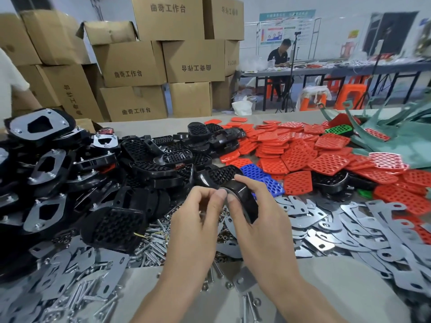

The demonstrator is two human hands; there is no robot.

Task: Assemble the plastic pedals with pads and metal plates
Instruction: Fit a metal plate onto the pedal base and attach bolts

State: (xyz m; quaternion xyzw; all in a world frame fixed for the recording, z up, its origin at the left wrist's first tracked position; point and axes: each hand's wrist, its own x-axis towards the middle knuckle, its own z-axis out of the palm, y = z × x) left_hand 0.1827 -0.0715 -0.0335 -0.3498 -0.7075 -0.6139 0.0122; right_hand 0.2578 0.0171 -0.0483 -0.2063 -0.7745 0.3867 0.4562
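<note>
My right hand (258, 220) grips a black plastic pedal (231, 183) by its near rim and holds it tilted above the table, holed face away from me. The fingers of my left hand (198, 220) curl at the same rim, thumb and fingertips meeting the right thumb; what they pinch is too small to make out. Red pads (326, 162) lie heaped at the right, with a blue pad (258, 176) just behind the pedal. Grey metal plates (363, 231) cover the table at the right and lower left. Bolts (154, 243) lie under my hands.
Bare black pedals (149, 164) are piled in the middle. Pedals with metal plates fitted (46, 164) are stacked at the left. Cardboard boxes (130, 64) stand behind the table. Green bags (396, 136) lie far right. A person's sleeve (9, 82) shows at the left edge.
</note>
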